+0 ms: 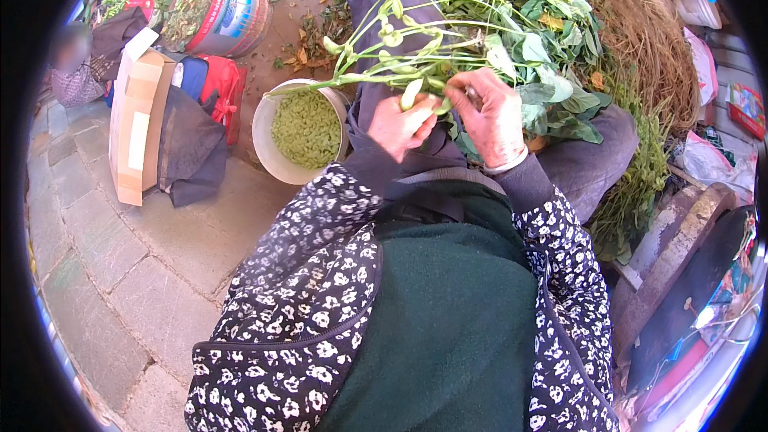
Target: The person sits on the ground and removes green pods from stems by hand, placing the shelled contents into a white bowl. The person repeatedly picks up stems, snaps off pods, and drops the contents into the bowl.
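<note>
Leafy bean plants (528,18) with long green stems and plump pods lie across my lap. My left hand (405,123) is closed around green bean pods, one of them jutting up above its thumb. Close to its right, my right hand (489,111) has thumb and fingers bent together at a pod between the two hands. Several podded stems (372,78) stretch left past my hands, over the rim of a white plastic bucket (264,150). Shelled green beans (306,129) fill much of that bucket, which stands left of my knees.
A cardboard box (150,126) and dark cloth stand on the paving at left, near a red bag (221,90). Behind is a large bucket (231,15) of plant scraps. Another person (78,66) sits at far left. Dry stalks (642,36) and a rusty curved frame (678,252) lie at right.
</note>
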Available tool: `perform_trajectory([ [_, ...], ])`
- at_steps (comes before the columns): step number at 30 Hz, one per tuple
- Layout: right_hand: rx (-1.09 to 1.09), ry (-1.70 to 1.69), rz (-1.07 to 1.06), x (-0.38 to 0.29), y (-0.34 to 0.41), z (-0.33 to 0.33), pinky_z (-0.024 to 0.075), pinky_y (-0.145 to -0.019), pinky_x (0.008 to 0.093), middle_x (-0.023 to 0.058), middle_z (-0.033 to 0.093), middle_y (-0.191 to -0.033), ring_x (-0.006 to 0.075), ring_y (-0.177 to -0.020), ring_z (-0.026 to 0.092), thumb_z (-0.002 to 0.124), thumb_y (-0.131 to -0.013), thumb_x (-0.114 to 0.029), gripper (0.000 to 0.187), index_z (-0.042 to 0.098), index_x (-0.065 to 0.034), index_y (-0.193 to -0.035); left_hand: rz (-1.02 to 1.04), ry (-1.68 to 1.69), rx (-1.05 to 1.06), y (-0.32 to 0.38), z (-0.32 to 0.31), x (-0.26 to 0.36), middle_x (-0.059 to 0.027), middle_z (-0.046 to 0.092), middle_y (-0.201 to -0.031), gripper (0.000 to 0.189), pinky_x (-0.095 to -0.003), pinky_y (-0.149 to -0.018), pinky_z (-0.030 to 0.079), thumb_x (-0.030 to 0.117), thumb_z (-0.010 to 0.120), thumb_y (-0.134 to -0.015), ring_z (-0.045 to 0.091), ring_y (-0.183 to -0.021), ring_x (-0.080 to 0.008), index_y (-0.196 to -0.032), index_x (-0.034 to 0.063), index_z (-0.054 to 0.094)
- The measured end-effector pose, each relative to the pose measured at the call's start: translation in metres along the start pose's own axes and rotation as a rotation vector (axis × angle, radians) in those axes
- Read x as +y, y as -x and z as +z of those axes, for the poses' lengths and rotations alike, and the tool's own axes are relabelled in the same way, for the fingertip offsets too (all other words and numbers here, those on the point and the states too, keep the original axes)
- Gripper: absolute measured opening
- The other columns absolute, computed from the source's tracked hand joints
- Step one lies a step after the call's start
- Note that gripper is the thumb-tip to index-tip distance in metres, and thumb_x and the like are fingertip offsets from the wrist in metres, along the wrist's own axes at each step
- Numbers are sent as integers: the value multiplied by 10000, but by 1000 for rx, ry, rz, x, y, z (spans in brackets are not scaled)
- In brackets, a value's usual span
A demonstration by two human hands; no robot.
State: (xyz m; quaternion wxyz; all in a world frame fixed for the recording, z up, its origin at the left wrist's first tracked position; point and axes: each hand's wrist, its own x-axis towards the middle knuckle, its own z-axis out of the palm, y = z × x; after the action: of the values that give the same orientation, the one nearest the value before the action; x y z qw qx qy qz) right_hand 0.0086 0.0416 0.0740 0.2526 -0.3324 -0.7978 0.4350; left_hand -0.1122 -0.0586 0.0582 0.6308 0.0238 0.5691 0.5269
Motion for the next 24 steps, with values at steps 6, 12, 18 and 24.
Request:
perform_trajectory([
  [6, 66, 0, -33, -14, 9, -17, 387, -502, 222, 43, 566, -766, 105, -563, 489, 652, -769, -25, 137, 625, -39, -902, 136, 41, 180, 21, -76, 12, 15, 529, -698, 210, -142, -401, 271, 121, 550, -840, 423, -515, -26, -1012, 13, 603],
  [12, -24, 362, -324, -36, -33, -16, 452, -808, 347, 148, 464, -1180, 300, -1002, 521, 758, -634, -273, 806, 366, -55, -1303, 224, -31, 596, -27, -254, -60, -42, 614, -804, 237, -226, -577, 445, 80, 527, -813, 561, -709, -108, -1018, 8, 624],
  [18, -228, 641, -253, 12, -27, 8, 464, -655, 354, 129, 511, -1017, 279, -841, 561, 729, -651, -264, 740, 376, -13, -1251, 267, -671, 694, -64, -314, -79, -88, 638, -1023, 273, -280, -863, 422, 134, 545, -811, 571, -979, -172, -1046, 30, 636],
  [24, 107, 552, -322, 13, -20, -38, 471, -573, 364, 89, 540, -861, 294, -637, 565, 681, -737, -232, 382, 520, -61, -1039, 277, -99, 432, -112, -270, -62, -53, 633, -978, 287, -263, -663, 465, 152, 573, -850, 594, -851, -138, -1115, 42, 579],
])
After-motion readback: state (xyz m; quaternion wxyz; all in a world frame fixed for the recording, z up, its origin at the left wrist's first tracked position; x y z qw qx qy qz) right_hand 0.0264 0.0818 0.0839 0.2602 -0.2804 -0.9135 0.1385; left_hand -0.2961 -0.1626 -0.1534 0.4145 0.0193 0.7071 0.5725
